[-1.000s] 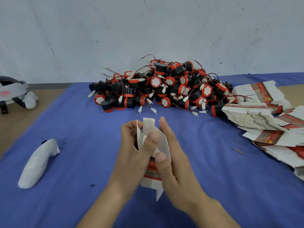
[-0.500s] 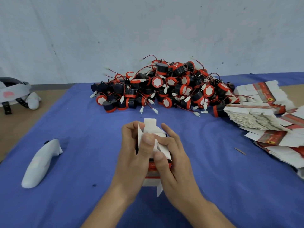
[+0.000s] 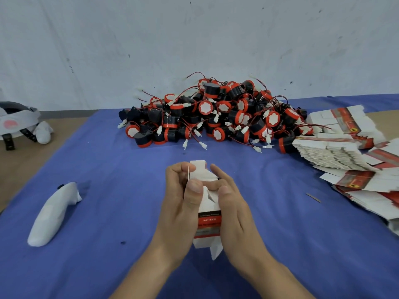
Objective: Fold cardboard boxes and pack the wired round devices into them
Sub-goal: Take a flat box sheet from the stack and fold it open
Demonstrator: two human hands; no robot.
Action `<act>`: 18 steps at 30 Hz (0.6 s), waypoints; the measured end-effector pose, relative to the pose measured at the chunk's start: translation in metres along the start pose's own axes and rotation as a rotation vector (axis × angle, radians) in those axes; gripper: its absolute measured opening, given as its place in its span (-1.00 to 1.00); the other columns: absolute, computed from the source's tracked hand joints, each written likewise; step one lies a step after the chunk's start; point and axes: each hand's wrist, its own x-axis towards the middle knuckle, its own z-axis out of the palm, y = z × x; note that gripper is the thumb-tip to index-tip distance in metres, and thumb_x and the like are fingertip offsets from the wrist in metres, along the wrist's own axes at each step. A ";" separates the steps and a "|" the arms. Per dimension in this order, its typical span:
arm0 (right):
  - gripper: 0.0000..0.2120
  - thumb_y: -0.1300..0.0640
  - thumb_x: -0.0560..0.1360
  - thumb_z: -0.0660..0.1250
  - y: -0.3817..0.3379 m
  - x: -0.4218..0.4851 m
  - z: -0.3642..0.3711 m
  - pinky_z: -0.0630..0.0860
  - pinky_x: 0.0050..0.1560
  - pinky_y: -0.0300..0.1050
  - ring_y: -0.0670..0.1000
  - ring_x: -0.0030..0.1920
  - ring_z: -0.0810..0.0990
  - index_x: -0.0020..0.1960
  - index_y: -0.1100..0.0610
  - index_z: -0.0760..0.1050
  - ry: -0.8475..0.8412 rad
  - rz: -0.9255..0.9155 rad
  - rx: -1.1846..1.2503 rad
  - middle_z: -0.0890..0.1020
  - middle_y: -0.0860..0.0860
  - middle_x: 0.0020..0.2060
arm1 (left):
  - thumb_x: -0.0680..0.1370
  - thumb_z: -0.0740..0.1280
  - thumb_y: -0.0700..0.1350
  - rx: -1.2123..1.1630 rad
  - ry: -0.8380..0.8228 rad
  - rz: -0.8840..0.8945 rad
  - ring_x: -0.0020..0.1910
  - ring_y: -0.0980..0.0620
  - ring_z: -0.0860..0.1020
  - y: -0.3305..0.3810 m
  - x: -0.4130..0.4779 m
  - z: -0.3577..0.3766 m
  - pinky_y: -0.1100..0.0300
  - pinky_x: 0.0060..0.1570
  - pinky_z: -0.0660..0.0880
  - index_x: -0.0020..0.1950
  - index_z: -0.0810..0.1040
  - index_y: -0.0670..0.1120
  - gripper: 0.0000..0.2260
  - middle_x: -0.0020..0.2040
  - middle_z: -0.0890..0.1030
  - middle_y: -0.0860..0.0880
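A small white cardboard box [image 3: 208, 223] with a red and black band is held upright between both hands above the blue cloth. My left hand [image 3: 181, 203] grips its left side, thumb pressed on a top flap. My right hand [image 3: 233, 212] grips the right side, fingers bending the top flaps inward. The lower flaps hang loose below my palms. A big pile of black and red round devices [image 3: 216, 117] with red wires and white plugs lies behind. Flat unfolded boxes [image 3: 336, 152] are stacked at the right.
A blue cloth [image 3: 108, 212] covers the table. A white controller-shaped object [image 3: 51, 214] lies at the left. A white and grey headset [image 3: 17, 124] rests on bare wood at the far left. A thin sliver [image 3: 313, 197] lies near the flat boxes. A white wall stands behind.
The box's top flaps have been pushed down from standing upright to folded inward. Both hands kept hold of the box and shifted slightly lower.
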 end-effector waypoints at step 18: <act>-0.57 -0.13 0.58 -0.03 0.004 0.000 0.008 0.58 -0.04 -0.12 -0.06 0.12 0.60 0.08 -0.13 0.61 0.189 0.014 -0.126 0.49 -0.20 0.20 | 0.65 -0.08 0.27 0.748 0.106 0.378 0.21 0.29 0.45 -0.011 0.004 -0.015 0.44 -0.05 0.40 -0.15 0.47 0.09 -0.56 0.25 0.43 0.23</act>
